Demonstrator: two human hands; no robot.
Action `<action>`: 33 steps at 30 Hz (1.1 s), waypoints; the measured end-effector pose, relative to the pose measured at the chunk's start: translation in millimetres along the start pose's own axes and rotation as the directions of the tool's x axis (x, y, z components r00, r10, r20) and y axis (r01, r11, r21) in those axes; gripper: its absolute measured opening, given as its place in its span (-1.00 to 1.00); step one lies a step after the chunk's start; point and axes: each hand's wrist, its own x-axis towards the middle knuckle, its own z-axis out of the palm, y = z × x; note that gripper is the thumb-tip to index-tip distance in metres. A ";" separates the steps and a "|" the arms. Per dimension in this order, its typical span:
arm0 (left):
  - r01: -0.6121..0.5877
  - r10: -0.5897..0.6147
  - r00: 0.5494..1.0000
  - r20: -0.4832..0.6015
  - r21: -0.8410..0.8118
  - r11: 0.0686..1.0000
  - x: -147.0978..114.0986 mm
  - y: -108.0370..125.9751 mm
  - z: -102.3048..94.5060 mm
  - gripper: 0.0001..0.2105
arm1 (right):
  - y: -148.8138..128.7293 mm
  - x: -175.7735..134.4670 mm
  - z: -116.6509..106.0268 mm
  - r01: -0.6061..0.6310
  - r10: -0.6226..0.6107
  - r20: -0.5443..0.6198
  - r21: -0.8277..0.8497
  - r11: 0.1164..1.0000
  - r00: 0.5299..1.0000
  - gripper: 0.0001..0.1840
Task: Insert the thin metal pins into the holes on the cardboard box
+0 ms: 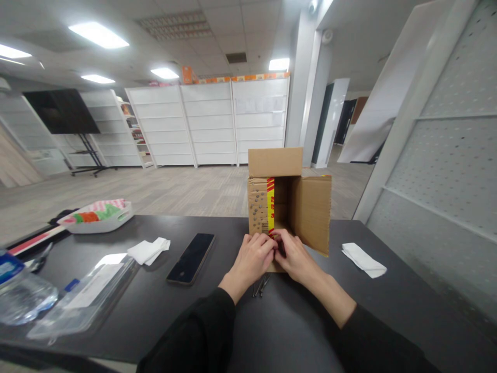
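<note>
A cardboard box [310,207] stands on the dark table, its opening facing me, with one flap raised and another swung out to the right. Its left flap [257,194] carries yellow-and-red tape [271,196] and several small grey metal heads stuck in it. At the lower end of that flap, my left hand [254,255] has its fingers closed together. My right hand [294,255] is pinched close beside it, fingertips nearly meeting the left ones. Whatever the fingertips hold is hidden. Several thin metal screws or nails [261,286] lie on the table just below my hands.
Left of my hands lie a phone [191,258], folded tissue [149,250], a clear plastic case [87,298] and a water bottle [23,295]. A white basket [112,224] sits at the back left. More folded tissue [364,260] is on the right, near a perforated panel [458,145].
</note>
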 end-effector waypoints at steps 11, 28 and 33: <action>0.017 -0.017 1.000 0.000 -0.034 0.999 0.6 2.5 -2.9 -0.88 | -4.1 -0.9 -3.3 0.000 0.000 0.002 -0.029 1.000 1.000 -0.61; 0.032 -0.033 0.999 -0.019 -0.073 0.997 -0.1 2.9 -3.8 -0.89 | -6.3 -0.4 -4.6 0.000 0.001 0.007 -0.048 0.999 1.000 -0.75; 0.048 -0.051 0.998 -0.027 -0.087 0.995 0.5 3.0 -4.9 -0.89 | -5.6 -0.5 -4.4 0.006 -0.006 -0.007 -0.053 0.999 1.000 -0.75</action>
